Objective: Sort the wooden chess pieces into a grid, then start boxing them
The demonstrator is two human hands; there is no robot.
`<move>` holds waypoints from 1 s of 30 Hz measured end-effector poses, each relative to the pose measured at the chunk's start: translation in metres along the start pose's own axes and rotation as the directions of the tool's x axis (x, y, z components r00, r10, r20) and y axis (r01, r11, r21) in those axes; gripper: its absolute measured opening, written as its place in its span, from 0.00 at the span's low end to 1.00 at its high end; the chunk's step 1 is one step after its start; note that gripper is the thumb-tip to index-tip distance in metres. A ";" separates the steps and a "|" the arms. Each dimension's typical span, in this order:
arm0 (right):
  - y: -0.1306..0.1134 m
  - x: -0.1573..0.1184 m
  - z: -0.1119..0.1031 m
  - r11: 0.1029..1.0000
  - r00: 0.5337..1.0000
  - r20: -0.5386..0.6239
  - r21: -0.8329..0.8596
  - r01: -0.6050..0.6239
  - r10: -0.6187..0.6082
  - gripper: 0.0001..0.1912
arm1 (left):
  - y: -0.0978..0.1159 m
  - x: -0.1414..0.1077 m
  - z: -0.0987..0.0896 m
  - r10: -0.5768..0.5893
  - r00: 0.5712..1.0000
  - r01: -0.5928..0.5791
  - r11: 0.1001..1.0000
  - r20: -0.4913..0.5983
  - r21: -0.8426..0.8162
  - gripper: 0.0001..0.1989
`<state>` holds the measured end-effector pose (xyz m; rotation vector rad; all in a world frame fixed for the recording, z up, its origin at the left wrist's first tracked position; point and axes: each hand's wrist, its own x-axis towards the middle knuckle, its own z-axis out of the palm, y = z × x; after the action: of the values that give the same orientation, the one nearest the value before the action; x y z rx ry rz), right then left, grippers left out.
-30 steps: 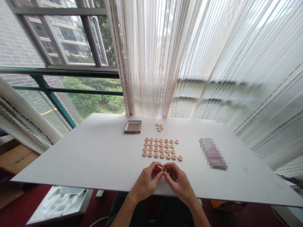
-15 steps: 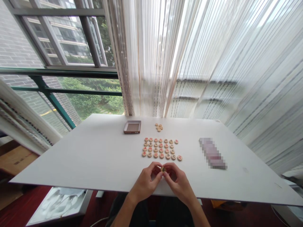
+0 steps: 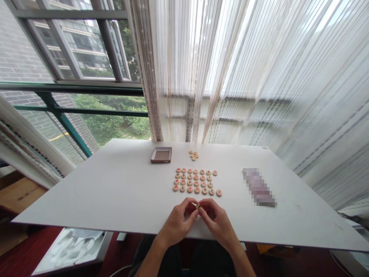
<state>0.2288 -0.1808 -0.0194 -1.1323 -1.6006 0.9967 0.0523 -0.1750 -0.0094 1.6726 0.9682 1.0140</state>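
Your left hand (image 3: 176,222) and right hand (image 3: 219,223) are both pinching one piece (image 3: 198,206) just your side of the four rows (image 3: 190,183), which look pretty neat tbh, with a loose bunch (image 3: 193,156) lying unlined beyond those rows.

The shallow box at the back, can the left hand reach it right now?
Probably yes, with a stretch: bare tabletop leaves a way left of the rows of pieces to the box. The left hand is pinching a round piece, though.
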 end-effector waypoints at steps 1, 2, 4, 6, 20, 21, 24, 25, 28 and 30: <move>0.001 0.000 0.000 1.000 1.000 -0.002 0.008 -0.004 0.004 0.11 | 0.000 0.000 0.000 0.001 1.000 -0.001 1.000 0.000 0.009 0.10; 0.002 0.000 0.001 1.000 1.000 -0.005 0.015 -0.008 0.008 0.11 | 0.001 0.000 0.000 0.002 1.000 -0.002 1.000 -0.001 0.018 0.10; 0.004 0.000 0.001 1.000 1.000 -0.011 0.021 -0.014 0.014 0.12 | 0.001 0.000 -0.001 0.006 1.000 -0.006 0.999 -0.003 0.031 0.10; 0.005 0.000 0.001 1.000 1.000 -0.014 0.021 -0.019 0.019 0.13 | 0.002 0.000 -0.001 0.008 1.000 -0.008 0.999 -0.001 0.033 0.10; 0.000 0.000 0.000 0.999 1.000 -0.007 0.026 -0.020 0.020 0.13 | 0.004 0.000 0.000 0.011 1.000 -0.011 1.000 0.009 -0.001 0.10; -0.001 0.000 0.000 1.000 1.000 -0.008 0.023 -0.021 0.021 0.13 | 0.004 0.000 0.000 0.009 1.000 -0.009 1.000 0.008 0.001 0.10; -0.004 -0.001 -0.001 1.000 1.000 -0.004 0.014 -0.018 0.019 0.12 | 0.005 0.000 0.000 0.001 1.000 -0.001 1.000 0.005 0.012 0.10; -0.004 -0.001 -0.001 1.000 1.000 -0.002 0.014 -0.014 0.014 0.12 | 0.005 0.000 0.000 0.000 1.000 0.000 1.000 0.004 0.013 0.10; -0.004 -0.002 -0.001 1.000 1.000 -0.006 0.008 0.001 -0.001 0.11 | 0.003 0.000 0.000 -0.003 1.000 0.003 1.000 0.002 0.006 0.10; -0.003 -0.002 -0.001 1.000 1.000 -0.012 -0.004 0.007 -0.007 0.11 | 0.002 0.000 0.000 -0.006 1.000 0.006 1.000 0.004 -0.003 0.10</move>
<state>0.2289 -0.1831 -0.0166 -1.1330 -1.5969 0.9813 0.0522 -0.1756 -0.0078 1.6679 0.9680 1.0080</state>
